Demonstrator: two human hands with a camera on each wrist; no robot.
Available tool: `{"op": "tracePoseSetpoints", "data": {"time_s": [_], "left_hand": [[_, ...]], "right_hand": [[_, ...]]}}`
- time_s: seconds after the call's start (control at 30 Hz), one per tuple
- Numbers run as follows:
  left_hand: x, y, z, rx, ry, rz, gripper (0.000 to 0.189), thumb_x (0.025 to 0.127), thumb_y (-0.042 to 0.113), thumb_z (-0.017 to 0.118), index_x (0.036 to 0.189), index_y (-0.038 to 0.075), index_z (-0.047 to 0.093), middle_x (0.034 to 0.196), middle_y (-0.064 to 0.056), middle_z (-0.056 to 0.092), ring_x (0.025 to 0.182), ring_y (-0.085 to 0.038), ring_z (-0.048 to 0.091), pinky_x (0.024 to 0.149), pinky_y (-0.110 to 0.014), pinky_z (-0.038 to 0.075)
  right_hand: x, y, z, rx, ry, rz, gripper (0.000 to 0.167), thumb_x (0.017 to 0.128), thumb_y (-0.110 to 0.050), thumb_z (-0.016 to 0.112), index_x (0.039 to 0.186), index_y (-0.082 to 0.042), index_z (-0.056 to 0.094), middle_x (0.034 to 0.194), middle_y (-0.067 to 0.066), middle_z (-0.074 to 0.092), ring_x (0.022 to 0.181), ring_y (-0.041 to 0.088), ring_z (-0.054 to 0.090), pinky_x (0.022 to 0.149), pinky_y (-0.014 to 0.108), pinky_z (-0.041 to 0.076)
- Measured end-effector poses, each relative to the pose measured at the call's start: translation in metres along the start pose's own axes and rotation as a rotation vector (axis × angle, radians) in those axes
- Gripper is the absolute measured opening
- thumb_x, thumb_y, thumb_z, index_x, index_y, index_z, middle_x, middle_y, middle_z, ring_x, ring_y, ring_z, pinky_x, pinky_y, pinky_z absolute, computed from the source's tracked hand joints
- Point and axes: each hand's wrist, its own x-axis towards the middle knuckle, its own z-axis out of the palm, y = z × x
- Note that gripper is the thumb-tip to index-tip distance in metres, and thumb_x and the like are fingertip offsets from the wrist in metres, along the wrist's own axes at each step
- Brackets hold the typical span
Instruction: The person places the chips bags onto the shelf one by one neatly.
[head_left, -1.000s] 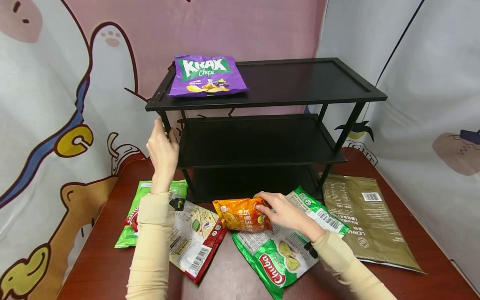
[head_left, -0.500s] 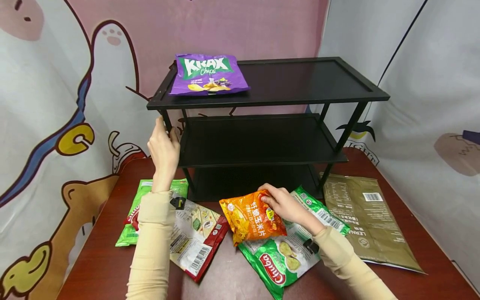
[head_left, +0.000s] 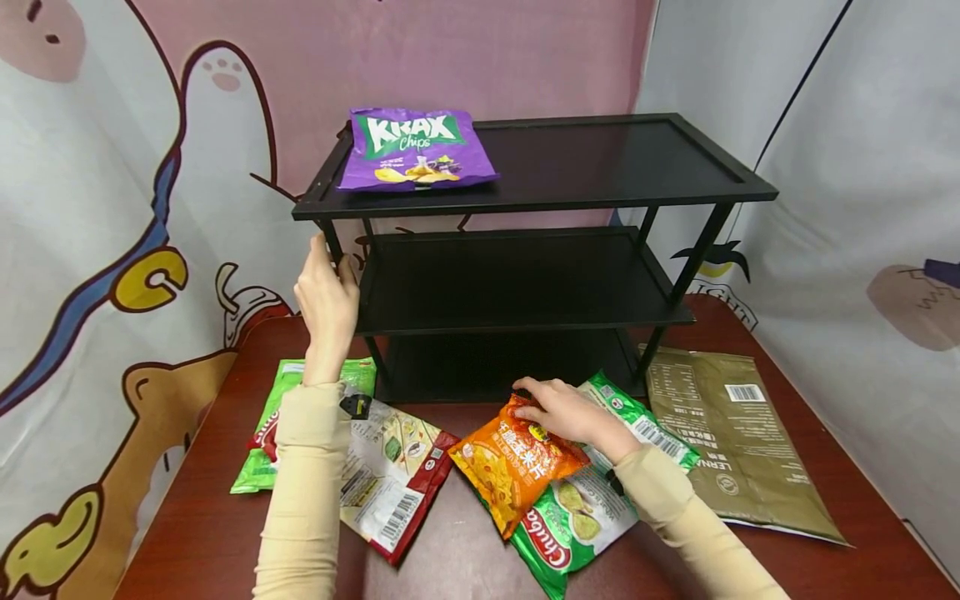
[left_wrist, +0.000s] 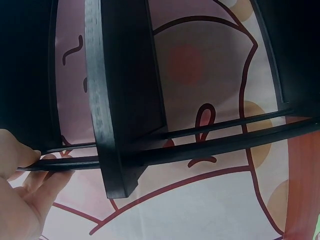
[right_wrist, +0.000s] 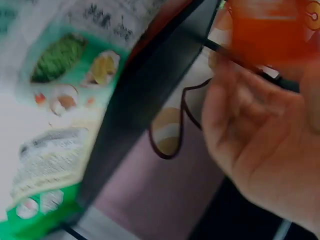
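Note:
My left hand (head_left: pixel 327 304) grips the front left post (left_wrist: pixel 80 162) of a black three-tier shelf rack (head_left: pixel 585 167), just below its top board. In the head view my right hand (head_left: pixel 570 415) pinches the upper edge of an orange snack bag (head_left: pixel 506 467). That bag is tilted over a green and white Chuba bag (head_left: pixel 581 517) on the table, covering part of it. The right wrist view is blurred; it shows the orange bag at the fingers. A purple Krax chips bag (head_left: pixel 416 150) lies on the top board's left end.
On the reddish-brown table (head_left: pixel 450 562) a red and white bag (head_left: pixel 393 487) lies beside the left forearm. A green bag (head_left: pixel 281 392) is partly behind that arm. At the right lies a flat olive-brown bag (head_left: pixel 731 442). Printed cloth walls stand behind and at both sides.
My right hand has raised and turned the orange bag, whose lower end has swung toward the front over the Chuba bag. The left hand has stayed on the post.

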Motion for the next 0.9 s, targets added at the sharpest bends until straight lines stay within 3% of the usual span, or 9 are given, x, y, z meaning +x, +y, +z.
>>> {"op": "tracePoseSetpoints", "data": {"time_s": [0.13,0.23,0.37,0.67,0.8,0.9], "left_hand": [[0.000,0.000,0.000,0.000,-0.003,-0.003,0.019,0.093,0.011,0.053,0.106,-0.003,0.053,0.082,-0.023,0.058,0.068,-0.043,0.057,0.059,-0.051,0.041],[0.000,0.000,0.000,-0.003,-0.005,-0.013,0.020,0.093,0.010,0.053,0.107,-0.004,0.053,0.083,-0.023,0.058,0.069,-0.044,0.057,0.061,-0.052,0.041],[0.000,-0.001,0.001,-0.005,-0.003,-0.017,0.020,0.093,0.010,0.053,0.107,-0.005,0.053,0.084,-0.023,0.059,0.071,-0.044,0.059,0.062,-0.052,0.041],[0.000,0.000,0.001,-0.008,-0.004,-0.021,0.019,0.094,0.010,0.052,0.106,-0.005,0.053,0.084,-0.023,0.059,0.072,-0.044,0.060,0.063,-0.052,0.042],[0.000,0.000,0.000,-0.010,-0.009,-0.027,0.021,0.094,0.012,0.053,0.108,-0.004,0.053,0.085,-0.024,0.060,0.075,-0.045,0.061,0.064,-0.053,0.043],[0.000,0.001,0.000,-0.012,-0.009,-0.027,0.022,0.094,0.012,0.053,0.109,-0.004,0.053,0.085,-0.024,0.061,0.075,-0.045,0.061,0.064,-0.053,0.044]], "right_hand": [[-0.007,-0.020,0.003,-0.279,0.169,-0.013,0.040,0.090,-0.030,0.062,0.123,-0.008,0.058,0.101,0.010,0.064,0.086,0.021,0.062,0.075,0.038,0.052],[-0.016,-0.041,0.007,-0.397,0.214,-0.055,0.037,0.087,-0.032,0.066,0.116,-0.009,0.062,0.100,0.009,0.064,0.087,0.024,0.061,0.071,0.038,0.052],[-0.024,-0.065,0.017,-0.437,0.185,-0.071,0.038,0.087,-0.037,0.065,0.113,-0.009,0.063,0.097,0.010,0.065,0.083,0.024,0.060,0.063,0.037,0.051],[-0.024,-0.087,0.052,-0.568,0.018,0.119,0.069,0.078,-0.068,0.056,0.106,-0.006,0.064,0.095,0.015,0.064,0.085,0.030,0.060,0.060,0.039,0.051],[-0.024,-0.092,0.064,-0.680,0.045,0.141,0.080,0.071,-0.078,0.055,0.102,-0.004,0.063,0.097,0.018,0.064,0.082,0.029,0.058,0.054,0.035,0.050],[-0.024,-0.094,0.070,-0.790,0.111,0.114,0.079,0.065,-0.079,0.060,0.093,-0.005,0.062,0.093,0.017,0.065,0.075,0.026,0.059,0.049,0.031,0.047]]}}
